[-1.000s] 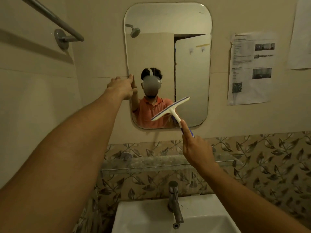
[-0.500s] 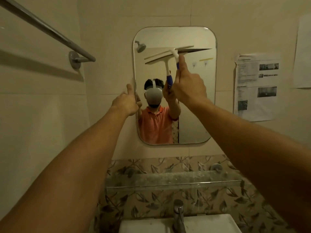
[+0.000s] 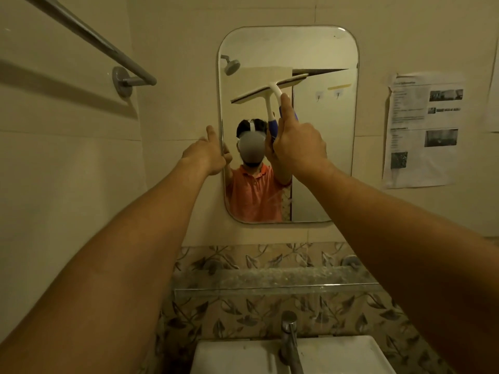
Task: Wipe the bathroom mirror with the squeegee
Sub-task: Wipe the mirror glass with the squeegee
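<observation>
Head view: my right hand (image 3: 299, 147) is gripping the squeegee (image 3: 270, 90) by its handle, forefinger lying along it; the blade is sitting tilted high on the mirror (image 3: 324, 157), just above that hand. My left hand (image 3: 204, 155) is curling round the mirror's left edge, thumb pointing up.

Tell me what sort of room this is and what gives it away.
Most likely a bathroom: a wall mirror hangs above a white sink with a tap, a towel bar runs along the left wall, and a shower head shows in the mirror's reflection.
</observation>
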